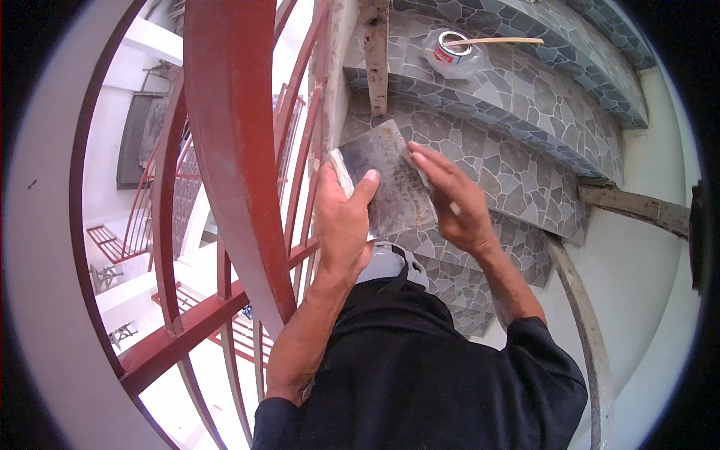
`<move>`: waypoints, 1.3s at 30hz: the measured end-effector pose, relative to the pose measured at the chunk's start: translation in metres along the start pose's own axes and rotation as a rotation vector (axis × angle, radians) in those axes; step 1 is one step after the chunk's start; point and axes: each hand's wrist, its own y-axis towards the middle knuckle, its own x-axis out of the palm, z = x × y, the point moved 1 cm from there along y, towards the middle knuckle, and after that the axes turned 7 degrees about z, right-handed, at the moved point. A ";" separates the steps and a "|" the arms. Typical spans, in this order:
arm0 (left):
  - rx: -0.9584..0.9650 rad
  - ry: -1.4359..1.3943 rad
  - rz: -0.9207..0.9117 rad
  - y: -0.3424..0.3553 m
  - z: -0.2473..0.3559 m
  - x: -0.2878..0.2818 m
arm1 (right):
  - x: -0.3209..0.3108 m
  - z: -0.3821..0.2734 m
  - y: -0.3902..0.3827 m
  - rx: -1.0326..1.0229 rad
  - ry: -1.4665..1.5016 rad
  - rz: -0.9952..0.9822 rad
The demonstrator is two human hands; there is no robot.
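Observation:
A flat grey rectangular plate [388, 180] with dark smudges and a brownish mark near its top is held up in front of me, its face tilted toward me. My left hand [344, 208] is closed on its left side, with the thumb over the face. A rough whitish strip [341, 172] shows along that edge beside the fingers. Alongside the plate's right edge, my right hand [459, 201] has its fingers stretched out. Something small and pale shows by its palm; I cannot make out what it is, nor whether the fingers touch the plate.
Curved steps [517, 165] with a grey stone pattern rise ahead. An open paint can [453, 54] in clear plastic, with a wooden stick across it, stands on a step. A red metal railing [240, 150] runs close on my left; a pale wall [637, 270] is on the right.

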 end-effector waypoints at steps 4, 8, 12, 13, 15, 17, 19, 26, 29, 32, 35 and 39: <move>0.010 -0.063 -0.052 -0.006 0.019 0.008 | 0.005 0.041 -0.014 -0.273 -0.283 0.050; 0.058 -0.022 -0.069 -0.004 0.017 0.005 | -0.009 0.051 -0.013 -0.182 -0.420 -0.113; 0.088 0.039 -0.044 -0.003 0.016 -0.004 | -0.036 0.012 0.011 0.036 -0.283 0.023; 0.247 0.262 -0.045 -0.002 0.013 -0.008 | -0.042 0.003 0.017 0.063 -0.269 -0.061; 0.398 0.487 -0.047 -0.004 0.011 -0.009 | -0.049 -0.012 0.028 0.095 -0.253 -0.148; 0.457 0.621 -0.021 -0.007 0.014 -0.002 | -0.050 -0.025 0.038 0.030 -0.367 -0.203; 0.506 0.672 -0.039 -0.009 0.016 0.001 | -0.050 -0.026 0.042 0.000 -0.417 -0.203; 0.562 0.744 -0.032 -0.012 0.022 0.000 | -0.043 -0.018 0.042 -0.084 -0.518 -0.280; 0.628 0.772 0.009 -0.012 0.021 -0.001 | -0.044 -0.015 0.035 -0.183 -0.528 -0.371; 0.582 0.791 -0.004 -0.014 0.025 0.000 | -0.045 -0.017 0.030 -0.189 -0.559 -0.463; 0.676 0.823 0.040 -0.015 0.019 -0.005 | -0.055 -0.022 0.040 -0.084 -0.484 -0.711; 0.667 0.847 0.056 -0.017 0.019 -0.004 | -0.064 -0.007 0.046 -0.041 -0.110 -0.455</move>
